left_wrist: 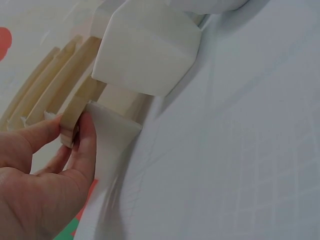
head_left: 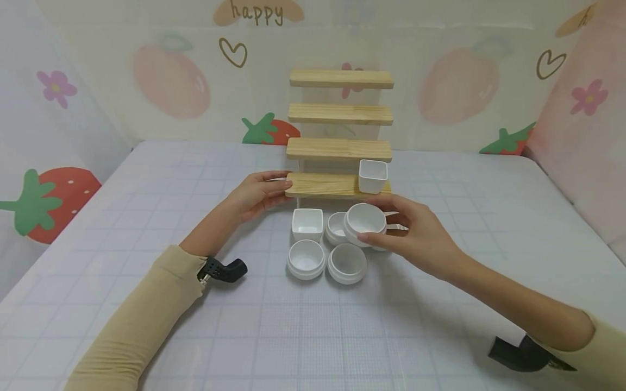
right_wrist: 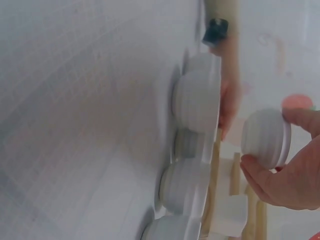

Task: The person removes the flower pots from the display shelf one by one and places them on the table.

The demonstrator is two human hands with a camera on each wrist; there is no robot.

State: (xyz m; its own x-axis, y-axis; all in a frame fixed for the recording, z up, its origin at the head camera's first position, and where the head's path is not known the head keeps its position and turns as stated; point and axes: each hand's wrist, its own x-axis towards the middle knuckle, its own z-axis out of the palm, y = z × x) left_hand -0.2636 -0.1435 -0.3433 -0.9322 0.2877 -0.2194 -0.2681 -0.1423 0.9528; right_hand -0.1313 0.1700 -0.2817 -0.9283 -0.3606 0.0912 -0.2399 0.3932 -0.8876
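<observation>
A tiered wooden stand (head_left: 337,149) has a square white pot (head_left: 373,179) at the right of its lowest board. My left hand (head_left: 256,194) pinches that board's left end, its thumb on one face and fingers on the other in the left wrist view (left_wrist: 55,182). Between the thumb and fingers of my right hand (head_left: 423,233) is a round white pot (head_left: 365,221), raised above the other pots with its opening upward. The right wrist view shows this round pot (right_wrist: 265,139) apart from the row of pots below.
In front of the stand, on the white table (head_left: 313,336), sit a square white pot (head_left: 307,222) and several round ones, including a front left pot (head_left: 306,260) and a front right pot (head_left: 347,264). The raised pot partly hides those behind. A patterned backdrop (head_left: 186,81) stands behind.
</observation>
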